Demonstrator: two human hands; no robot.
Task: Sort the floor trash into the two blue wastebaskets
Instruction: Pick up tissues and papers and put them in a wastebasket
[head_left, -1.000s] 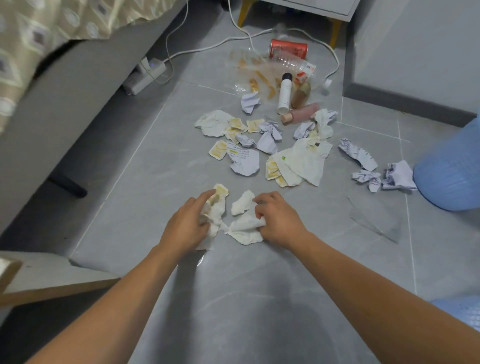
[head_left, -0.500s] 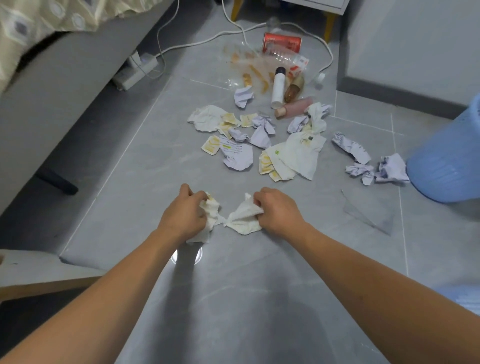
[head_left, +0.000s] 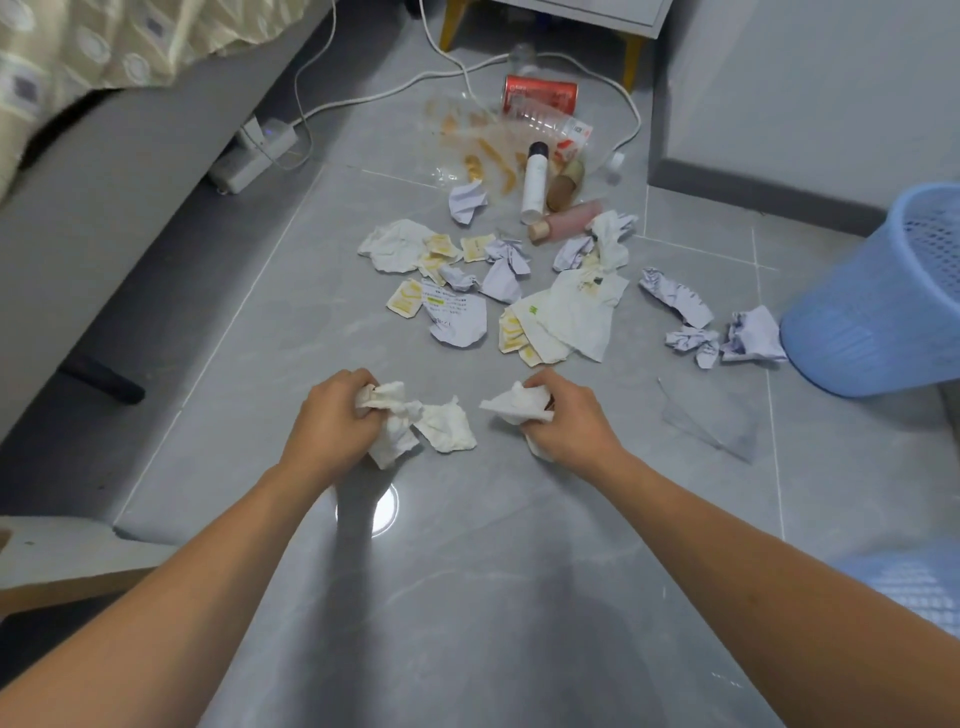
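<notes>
Early going, I judge: left hand (head_left: 332, 415) and right hand (head_left: 571, 421) each clutch crumpled tissue (head_left: 395, 415) — most paper trash (head_left: 571, 312) lies beyond them, wastebasket (head_left: 852, 332) off right.

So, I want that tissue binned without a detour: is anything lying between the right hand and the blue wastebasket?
Only a flat clear plastic sheet on the floor lies between the right hand and the blue wastebasket; carried above it, nothing blocks the way.

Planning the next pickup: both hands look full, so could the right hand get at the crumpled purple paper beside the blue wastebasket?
Probably not yet. The floor toward the crumpled purple paper by the blue wastebasket is bare, but the right hand is closed on a white tissue and would need emptying first.
</notes>
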